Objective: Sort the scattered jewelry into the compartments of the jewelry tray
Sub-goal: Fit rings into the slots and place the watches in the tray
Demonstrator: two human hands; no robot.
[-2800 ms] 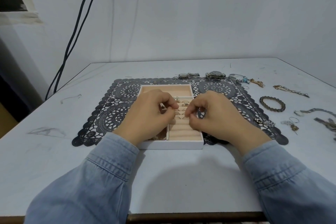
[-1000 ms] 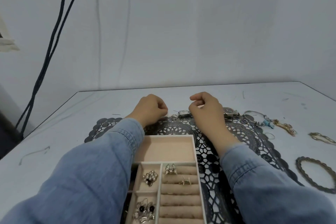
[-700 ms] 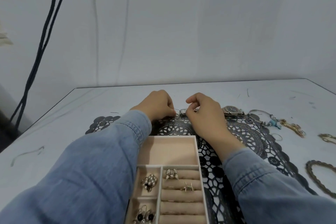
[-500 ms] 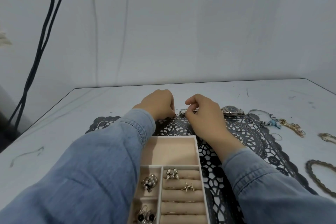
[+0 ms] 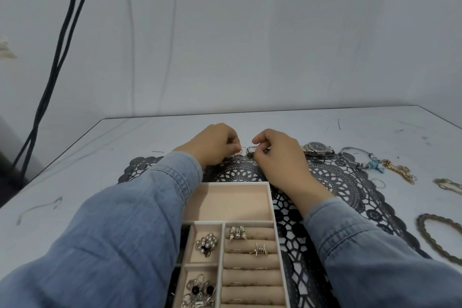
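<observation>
A small silver watch (image 5: 250, 150) with a rectangular face lies at the far edge of the black lace mat (image 5: 350, 182). My left hand (image 5: 215, 145) pinches its left strap end with curled fingers. My right hand (image 5: 277, 155) pinches its right strap end. The white-rimmed jewelry tray (image 5: 272, 205) sits nearer me. Its large far compartment (image 5: 232, 202) holds nothing. Two silver rings (image 5: 237, 232) sit in the ring rolls, and earrings (image 5: 206, 244) fill the small left compartments.
Right of my hands lie a round-faced watch (image 5: 318, 149), a bangle with a turquoise bead (image 5: 360, 160), a gold chain (image 5: 400, 172), a small hoop (image 5: 380, 183) and a braided bracelet (image 5: 440, 237). Black cables (image 5: 57, 62) hang down the wall at left.
Both hands left the tray's ring rolls and reached past it to the mat's far edge. In the last second they closed in from both sides onto the small watch.
</observation>
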